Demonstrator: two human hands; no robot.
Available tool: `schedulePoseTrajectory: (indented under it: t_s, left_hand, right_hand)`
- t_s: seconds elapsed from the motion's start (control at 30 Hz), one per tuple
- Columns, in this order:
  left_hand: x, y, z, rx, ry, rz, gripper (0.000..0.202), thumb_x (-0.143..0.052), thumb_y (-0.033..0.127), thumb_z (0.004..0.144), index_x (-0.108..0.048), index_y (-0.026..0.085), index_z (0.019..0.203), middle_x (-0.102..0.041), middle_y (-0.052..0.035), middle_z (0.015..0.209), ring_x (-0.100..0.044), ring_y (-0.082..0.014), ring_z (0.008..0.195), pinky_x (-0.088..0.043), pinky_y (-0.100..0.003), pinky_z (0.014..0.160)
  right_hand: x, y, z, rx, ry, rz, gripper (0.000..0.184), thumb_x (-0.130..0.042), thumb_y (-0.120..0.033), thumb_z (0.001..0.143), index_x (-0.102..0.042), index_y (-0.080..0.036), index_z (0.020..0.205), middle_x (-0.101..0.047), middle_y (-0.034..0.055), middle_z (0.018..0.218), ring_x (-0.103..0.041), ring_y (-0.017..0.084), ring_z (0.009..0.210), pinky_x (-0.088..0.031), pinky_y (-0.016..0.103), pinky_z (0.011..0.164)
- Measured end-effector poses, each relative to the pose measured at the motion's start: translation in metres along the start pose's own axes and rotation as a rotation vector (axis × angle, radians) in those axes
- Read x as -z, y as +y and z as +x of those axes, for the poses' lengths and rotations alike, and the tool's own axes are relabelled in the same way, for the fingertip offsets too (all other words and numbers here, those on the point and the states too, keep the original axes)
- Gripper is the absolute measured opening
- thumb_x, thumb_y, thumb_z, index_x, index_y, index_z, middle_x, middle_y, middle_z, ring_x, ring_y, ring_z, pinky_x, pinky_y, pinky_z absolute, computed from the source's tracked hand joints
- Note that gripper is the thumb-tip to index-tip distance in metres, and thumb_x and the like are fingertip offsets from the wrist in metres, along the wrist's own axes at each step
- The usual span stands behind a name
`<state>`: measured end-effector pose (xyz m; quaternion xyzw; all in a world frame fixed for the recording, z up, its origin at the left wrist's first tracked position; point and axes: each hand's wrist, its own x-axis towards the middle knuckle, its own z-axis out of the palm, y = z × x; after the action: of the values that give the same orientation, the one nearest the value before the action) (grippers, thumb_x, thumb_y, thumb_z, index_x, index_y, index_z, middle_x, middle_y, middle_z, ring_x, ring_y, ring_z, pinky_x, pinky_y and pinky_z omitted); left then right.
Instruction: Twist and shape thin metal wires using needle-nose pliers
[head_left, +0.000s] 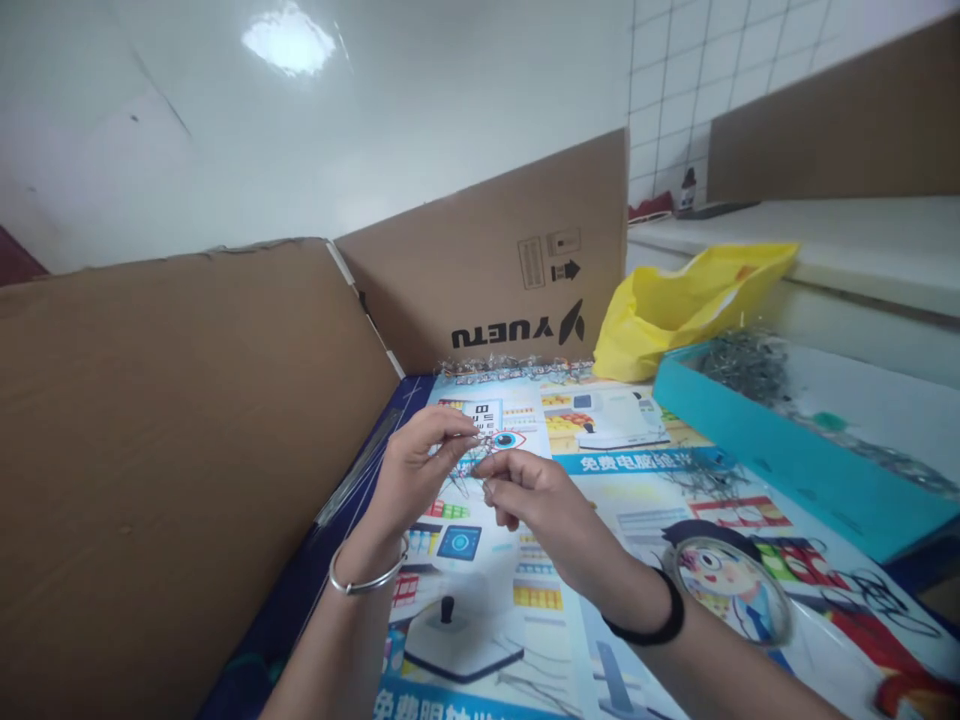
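Thumb and fingers of my left hand (431, 455) are pinched together over the printed table cover (480, 560). A small bunch of thin wire pieces (459, 482) shows at and below those fingertips; their exact kind is too fine to make out. Just to the right, my right hand (521, 485) is closed with its thumb and index finger pinched close to the same wires. What lies between the right fingertips is too small to tell. The two hands' fingertips almost meet.
Cardboard panels (495, 250) stand at the back and left. Wire pieces lie along the far edge and in a small pile (705, 475) at right. A blue box (780, 450) holds more wires beside a yellow bag (675, 310). A round magnifier (784, 625) and black loops (892, 600) lie near.
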<state>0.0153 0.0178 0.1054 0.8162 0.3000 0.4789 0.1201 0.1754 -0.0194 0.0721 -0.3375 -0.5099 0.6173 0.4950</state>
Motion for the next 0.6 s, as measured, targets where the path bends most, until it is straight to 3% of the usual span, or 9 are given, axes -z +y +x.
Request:
schedulePoseTrajectory:
  t_s: [0.2,0.3,0.6]
  left_hand:
    - [0.008,0.000,0.004,0.155,0.094,-0.116,0.005,-0.062,0.019,0.081,-0.066,0.019,0.082,-0.062,-0.0035,0.086,-0.059,-0.0145,0.083,-0.047,-0.026,0.074]
    - [0.010,0.000,0.002,0.227,0.110,-0.200,0.005,-0.061,0.019,0.081,-0.066,0.019,0.082,-0.062,-0.0034,0.087,-0.058,-0.0145,0.083,-0.046,-0.026,0.073]
    - [0.007,0.000,-0.001,0.266,0.123,-0.280,0.004,-0.064,0.021,0.079,-0.065,0.017,0.080,-0.061,-0.0043,0.087,-0.057,-0.0156,0.085,-0.046,-0.026,0.073]
  right_hand:
    - [-0.013,-0.007,0.010,0.026,0.026,0.065,0.020,-0.057,-0.022,0.071,-0.058,-0.017,0.091,-0.050,-0.0054,0.059,-0.044,0.007,0.050,-0.033,0.023,0.050]
    - [-0.019,-0.003,0.013,0.052,-0.038,0.174,0.023,-0.058,-0.023,0.072,-0.058,-0.017,0.094,-0.050,-0.0048,0.061,-0.044,0.007,0.051,-0.032,0.022,0.049]
    - [-0.026,0.011,0.008,-0.043,-0.144,0.507,0.030,-0.059,-0.019,0.070,-0.056,-0.018,0.100,-0.052,-0.0043,0.064,-0.044,0.007,0.047,-0.030,0.021,0.044]
